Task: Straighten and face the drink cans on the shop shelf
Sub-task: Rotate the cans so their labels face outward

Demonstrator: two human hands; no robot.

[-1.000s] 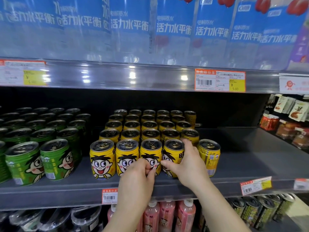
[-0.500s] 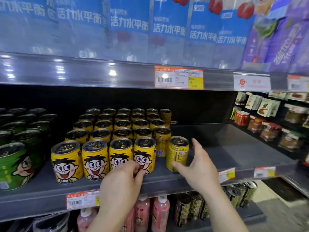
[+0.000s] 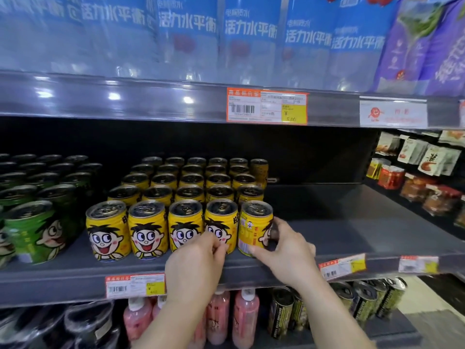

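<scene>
Right hand [image 3: 289, 250] is pinching the end yellow can [image 3: 254, 227] (face turned sideways) to rotate it; left hand [image 3: 198, 260], fingers curled, is steadying its neighbour can [image 3: 220, 222].

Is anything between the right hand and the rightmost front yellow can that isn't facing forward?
Nothing visible. The right hand already grips the rightmost front can, thumb at its base and fingers round its right side. The shelf to its right is bare.
</scene>
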